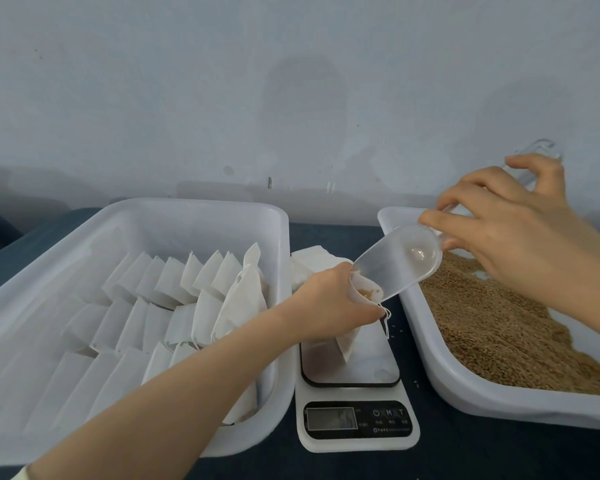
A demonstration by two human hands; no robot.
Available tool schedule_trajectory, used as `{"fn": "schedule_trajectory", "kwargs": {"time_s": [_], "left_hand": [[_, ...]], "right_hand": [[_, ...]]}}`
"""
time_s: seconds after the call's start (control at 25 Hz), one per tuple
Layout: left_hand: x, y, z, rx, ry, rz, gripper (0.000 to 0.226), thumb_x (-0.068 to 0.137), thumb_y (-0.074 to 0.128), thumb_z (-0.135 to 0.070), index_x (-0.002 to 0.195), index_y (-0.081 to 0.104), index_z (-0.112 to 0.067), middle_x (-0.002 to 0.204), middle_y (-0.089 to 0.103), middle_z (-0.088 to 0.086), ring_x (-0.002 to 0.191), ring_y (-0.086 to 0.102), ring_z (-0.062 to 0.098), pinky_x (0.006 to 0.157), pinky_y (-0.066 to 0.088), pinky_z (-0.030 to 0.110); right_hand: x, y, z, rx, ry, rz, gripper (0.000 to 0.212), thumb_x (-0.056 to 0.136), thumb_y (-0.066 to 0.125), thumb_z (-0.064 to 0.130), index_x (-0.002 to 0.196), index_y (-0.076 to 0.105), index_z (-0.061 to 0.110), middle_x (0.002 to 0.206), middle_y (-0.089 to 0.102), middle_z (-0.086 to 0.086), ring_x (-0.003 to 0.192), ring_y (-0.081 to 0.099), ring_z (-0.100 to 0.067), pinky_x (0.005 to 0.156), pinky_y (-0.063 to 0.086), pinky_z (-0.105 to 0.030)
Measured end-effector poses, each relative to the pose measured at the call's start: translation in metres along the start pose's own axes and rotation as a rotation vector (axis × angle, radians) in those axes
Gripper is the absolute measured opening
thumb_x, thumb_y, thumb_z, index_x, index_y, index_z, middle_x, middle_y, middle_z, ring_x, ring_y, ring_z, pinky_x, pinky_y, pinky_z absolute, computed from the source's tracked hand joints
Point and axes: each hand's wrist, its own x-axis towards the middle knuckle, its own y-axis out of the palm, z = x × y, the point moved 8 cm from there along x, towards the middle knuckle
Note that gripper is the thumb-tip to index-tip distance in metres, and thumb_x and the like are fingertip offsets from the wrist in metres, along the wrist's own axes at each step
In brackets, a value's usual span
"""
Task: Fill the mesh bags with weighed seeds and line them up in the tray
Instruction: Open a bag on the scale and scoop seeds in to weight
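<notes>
Left hand [329, 303]: fingers curled round the neck of a white mesh bag [349, 344], holding its mouth open and turned up and to the right. Right hand [510, 230]: thumb and fingers pinching the handle of a clear plastic scoop [399, 261].

The scoop's long axis slopes from the handle end, high on the right, down and to the left. Its lip sits at the bag's mouth, touching or just inside the rim. A few brown grains show at the mouth, and the bowl looks nearly empty. The pour depends on this line, since any drift of the lip off the rim would probably drop seed onto the scale.

The bag hangs over the platform of a white kitchen scale [357, 424] between the two trays. Whether its base rests on the platform cannot be told, and the display is too blurred to read.

To the right, under the right hand, is a white tray [465, 393] holding loose seeds [492, 323]. To the left, just beside the left forearm, is the receiving tray [201, 209] with rows of filled bags [187, 282] leaning one on another. The left hand is the nearer one for setting down. Flat empty bags [312, 261] lie behind the scale.
</notes>
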Motion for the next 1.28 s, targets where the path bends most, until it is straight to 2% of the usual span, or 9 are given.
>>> {"fn": "schedule_trajectory", "kwargs": {"time_s": [0.44,0.56,0.64,0.76,0.88,1.0,1.12,1.2,1.28], "left_hand": [[0.002,0.001,0.005,0.004,-0.049,0.013,0.062,0.077,0.065,-0.051,0.130,0.042,-0.027,0.113,0.054,-0.006,0.100,0.055,0.017,0.084,0.051,0.031],[0.002,0.002,0.006,0.009,-0.054,0.019,0.058,0.077,0.064,-0.051,0.126,0.042,-0.029,0.111,0.052,-0.006,0.097,0.055,0.016,0.080,0.051,0.029],[0.001,0.002,0.006,0.007,-0.057,0.020,0.057,0.078,0.064,-0.052,0.125,0.042,-0.029,0.110,0.051,-0.007,0.096,0.054,0.015,0.078,0.050,0.028],[0.001,0.001,0.006,0.008,-0.055,0.014,0.055,0.078,0.064,-0.052,0.123,0.043,-0.029,0.109,0.052,-0.007,0.094,0.054,0.012,0.078,0.051,0.028],[0.001,0.001,0.006,0.015,-0.049,0.016,0.054,0.078,0.063,-0.052,0.123,0.043,-0.030,0.108,0.052,-0.008,0.093,0.055,0.011,0.079,0.052,0.029],[0.001,0.001,0.005,0.015,-0.054,0.021,0.054,0.078,0.063,-0.052,0.123,0.043,-0.030,0.108,0.053,-0.007,0.092,0.055,0.011,0.080,0.053,0.030],[0.000,0.002,0.005,0.026,-0.059,0.036,0.054,0.079,0.063,-0.052,0.123,0.043,-0.030,0.109,0.053,-0.007,0.093,0.056,0.012,0.081,0.054,0.032],[-0.002,0.001,0.003,0.035,-0.058,0.037,0.055,0.079,0.063,-0.053,0.124,0.043,-0.029,0.110,0.054,-0.006,0.096,0.056,0.014,0.082,0.053,0.032],[-0.002,0.000,0.003,0.033,-0.061,0.035,0.056,0.078,0.063,-0.052,0.125,0.043,-0.028,0.111,0.055,-0.005,0.097,0.056,0.016,0.083,0.052,0.032]], "right_hand": [[-0.013,-0.007,-0.013,-0.157,0.058,-0.092,0.016,0.090,0.064,0.017,0.105,0.068,0.016,0.105,0.067,-0.004,0.100,0.058,-0.032,0.096,0.027,-0.053],[-0.040,0.018,-0.044,-0.067,0.410,0.030,0.026,0.092,0.052,0.031,0.108,0.064,0.014,0.107,0.064,-0.007,0.099,0.054,-0.032,0.091,0.035,-0.052],[-0.071,0.056,-0.062,0.068,0.743,0.267,0.024,0.092,0.058,0.031,0.102,0.065,0.011,0.106,0.063,-0.010,0.095,0.056,-0.032,0.084,0.042,-0.044],[-0.122,0.116,-0.064,0.389,1.109,0.569,0.022,0.089,0.064,0.026,0.076,0.063,0.008,0.078,0.060,-0.009,0.066,0.058,-0.024,0.056,0.041,-0.028],[-0.142,0.141,-0.056,0.358,1.165,0.744,0.027,0.091,0.059,0.022,0.090,0.065,-0.004,0.062,0.049,-0.002,0.052,0.049,-0.012,0.041,0.029,-0.022],[-0.144,0.153,-0.044,0.404,1.174,0.862,0.032,0.091,0.057,0.023,0.065,0.058,0.003,0.057,0.050,-0.004,0.047,0.048,-0.014,0.038,0.028,-0.021],[-0.142,0.157,-0.035,0.426,1.144,0.950,0.035,0.089,0.060,0.028,0.063,0.050,0.007,0.056,0.050,-0.004,0.048,0.049,-0.015,0.040,0.031,-0.022],[-0.140,0.156,-0.032,0.389,1.107,0.988,0.035,0.089,0.060,0.035,0.070,0.053,0.006,0.065,0.055,-0.005,0.057,0.055,-0.018,0.049,0.040,-0.024],[-0.129,0.145,-0.035,0.227,1.016,0.896,0.039,0.090,0.056,0.043,0.098,0.057,0.005,0.097,0.059,-0.011,0.086,0.060,-0.024,0.074,0.050,-0.032]]}}
